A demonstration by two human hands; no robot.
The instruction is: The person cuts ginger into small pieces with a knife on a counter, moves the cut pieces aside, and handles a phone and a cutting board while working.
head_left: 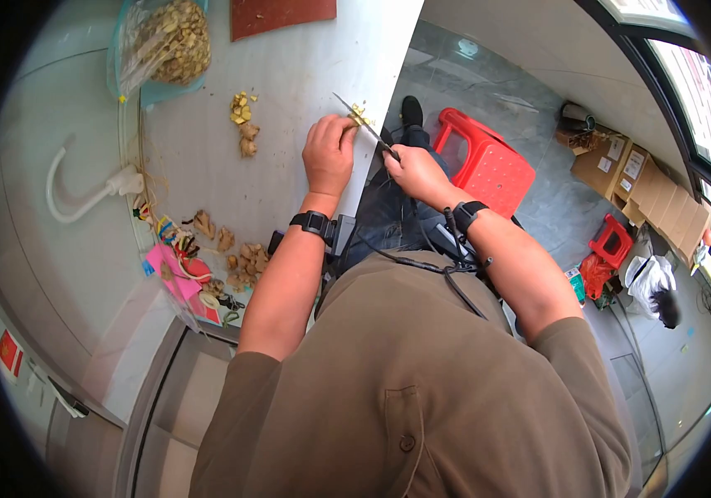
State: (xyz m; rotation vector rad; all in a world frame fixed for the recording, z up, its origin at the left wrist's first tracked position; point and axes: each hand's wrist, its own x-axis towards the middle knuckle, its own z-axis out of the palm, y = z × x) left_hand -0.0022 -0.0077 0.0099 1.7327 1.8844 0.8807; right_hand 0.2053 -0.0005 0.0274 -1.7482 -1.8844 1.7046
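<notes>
My right hand (420, 173) is closed around the handle of a knife (362, 122), its blade pointing up and left over the table edge. My left hand (329, 156) is beside the blade with bent fingers pressed onto a piece of ginger, mostly hidden by them. Pale yellow cut ginger (359, 109) shows around the blade. To the left lie a small heap of ginger slices (240, 108) and a knobbly ginger root (247, 139). More whole ginger (247, 264) is piled nearer my left forearm.
A clear bag of ginger slices (179, 41) stands at the table's far left, near a reddish-brown board (282, 17). Cords and a pink sheet (171, 274) clutter the near left. A red stool (496, 170) stands right; cardboard boxes (621, 174) line the wall.
</notes>
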